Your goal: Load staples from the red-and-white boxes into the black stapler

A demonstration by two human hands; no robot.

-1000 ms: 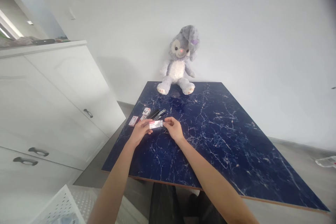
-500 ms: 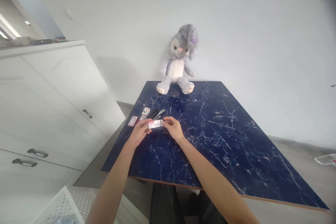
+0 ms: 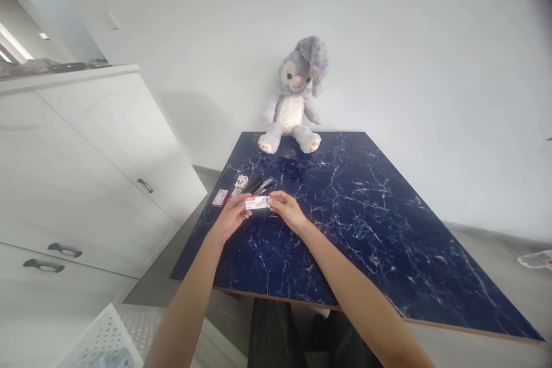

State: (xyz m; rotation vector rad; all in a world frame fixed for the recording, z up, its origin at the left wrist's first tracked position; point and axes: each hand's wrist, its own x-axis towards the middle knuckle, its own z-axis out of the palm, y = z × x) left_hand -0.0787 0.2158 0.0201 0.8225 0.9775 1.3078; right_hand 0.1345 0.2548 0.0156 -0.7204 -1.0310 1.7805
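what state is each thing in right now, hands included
Left hand: closed on the left end of the held box
Right hand: fingers pinched at its right end
Held box: gripped at both ends; whether its right end is open cannot be told
Red-and-white box: lying on the table
Plush toy: sitting upright, one ear flopped over
White cabinet doors: shut
White basket: partly out of view

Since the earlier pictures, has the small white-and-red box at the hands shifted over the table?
No, not visibly: judged against the blue table, the small white-and-red box stays in about the same place.
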